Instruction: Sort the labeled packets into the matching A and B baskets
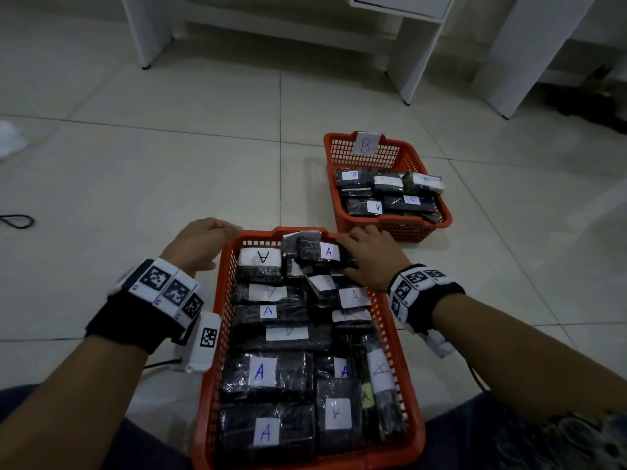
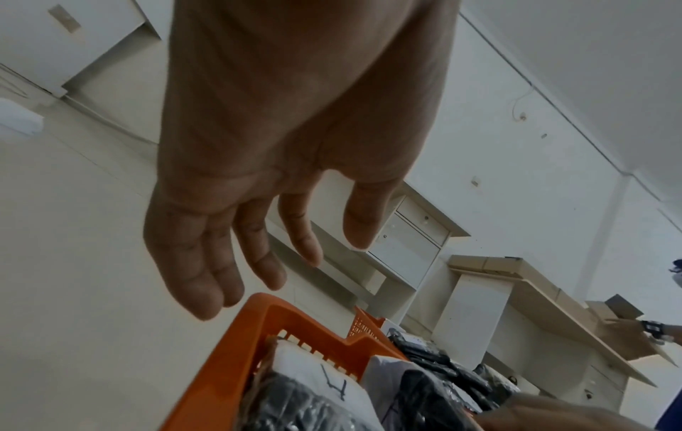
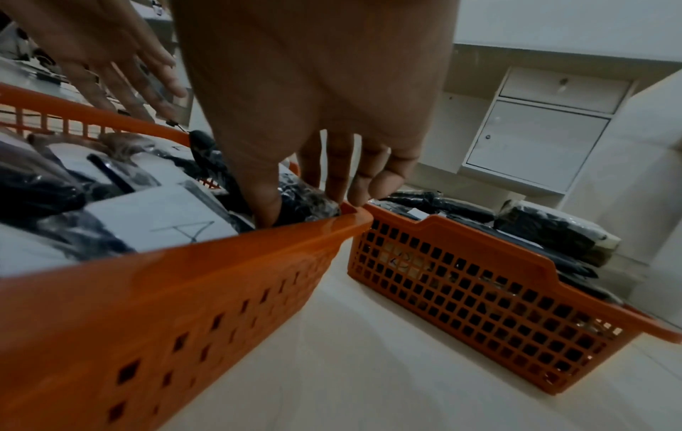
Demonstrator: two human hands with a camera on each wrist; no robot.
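Packets labeled A fill the near orange basket (image 1: 217, 337), at 6 o'clock in the head view. Right hand (image 1: 369, 257): fingers extended and pressed down on the top packet (image 1: 320, 252) at the basket's far right corner; in the right wrist view the fingertips (image 3: 265, 214) reach down between that dark packet and the basket rim, and whether they curl round it cannot be told. Left hand (image 1: 200, 240): at the far left corner of the same basket, fingers relaxed and nearly straight, holding nothing; the left wrist view shows the fingertips (image 2: 201, 303) just above the rim. Second orange basket (image 1: 424, 225): at 1 o'clock on the tiled floor (image 1: 135, 164), just beside the near basket's far right corner, carrying a card marked B (image 1: 365, 144) on its far wall and packets labeled B (image 1: 390, 195). White furniture (image 1: 420, 45) stands at 12 o'clock.
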